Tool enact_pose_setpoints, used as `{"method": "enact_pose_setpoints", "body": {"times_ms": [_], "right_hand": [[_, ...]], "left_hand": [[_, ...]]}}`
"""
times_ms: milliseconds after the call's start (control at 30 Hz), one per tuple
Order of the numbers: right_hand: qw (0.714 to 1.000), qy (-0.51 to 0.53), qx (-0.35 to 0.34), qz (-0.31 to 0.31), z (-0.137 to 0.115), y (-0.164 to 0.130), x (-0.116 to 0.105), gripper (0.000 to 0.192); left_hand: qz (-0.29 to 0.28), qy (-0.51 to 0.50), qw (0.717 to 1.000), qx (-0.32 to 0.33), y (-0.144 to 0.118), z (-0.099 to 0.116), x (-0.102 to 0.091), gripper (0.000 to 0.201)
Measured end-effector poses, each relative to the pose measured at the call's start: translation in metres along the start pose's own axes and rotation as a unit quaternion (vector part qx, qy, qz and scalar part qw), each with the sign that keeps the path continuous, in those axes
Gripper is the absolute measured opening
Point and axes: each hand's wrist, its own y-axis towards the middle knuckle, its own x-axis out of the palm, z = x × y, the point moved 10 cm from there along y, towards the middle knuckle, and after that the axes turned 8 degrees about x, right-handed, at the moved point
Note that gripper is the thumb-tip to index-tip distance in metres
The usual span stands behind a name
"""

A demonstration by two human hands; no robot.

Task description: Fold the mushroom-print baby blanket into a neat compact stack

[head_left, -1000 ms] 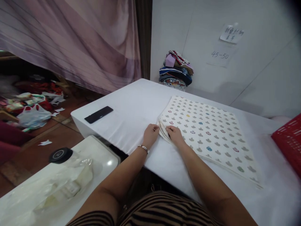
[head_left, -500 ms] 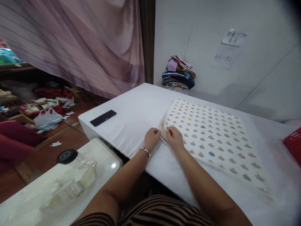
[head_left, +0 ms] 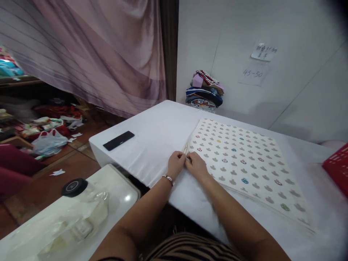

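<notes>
A folded cream cloth [head_left: 244, 163] printed with small grey and coloured shapes lies flat on the white table [head_left: 154, 134]. My left hand [head_left: 176, 164], with a bracelet at the wrist, and my right hand [head_left: 196, 166] meet at the cloth's near left corner. Both pinch the layered edge there, fingers closed on the fabric. The rest of the cloth stretches away to the right, untouched.
A black phone [head_left: 119, 140] lies on the table's left part. A stack of folded clothes [head_left: 204, 89] sits against the far wall. A red basket [head_left: 338, 170] is at the right edge. A lidded plastic container [head_left: 78, 203] stands on a white surface near left.
My hands have closed together on the cloth's corner, and the lifted layers now lie flatter. The view shifted slightly.
</notes>
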Motion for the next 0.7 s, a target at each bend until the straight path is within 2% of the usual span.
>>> {"method": "enact_pose_setpoints", "body": {"times_ms": [167,300,433,500,600,700], "right_hand": [[0.999,0.026,-0.022,0.005,0.001,-0.005,0.005,0.011],[0.995,0.091,0.001,0.044,0.012,-0.003,-0.001,0.01],[0.99,0.127,-0.001,0.067,0.014,-0.005,-0.007,0.012],[0.987,0.141,-0.009,0.078,0.012,-0.008,-0.011,0.013],[0.985,0.151,-0.003,0.088,0.012,-0.009,-0.013,0.016],[0.982,0.173,0.016,0.07,0.017,-0.006,-0.008,0.023]], "left_hand": [[-0.019,-0.012,1.0,0.011,0.0,-0.001,0.004,0.013],[-0.06,0.031,0.998,0.002,0.005,0.005,0.006,0.019],[-0.163,0.124,0.979,0.006,0.024,0.015,0.018,0.022],[-0.198,0.155,0.968,-0.007,0.037,0.014,0.024,0.021],[-0.224,0.175,0.958,-0.034,0.054,0.009,0.034,0.02],[-0.215,0.177,0.96,-0.039,0.064,0.007,0.041,0.018]]}}
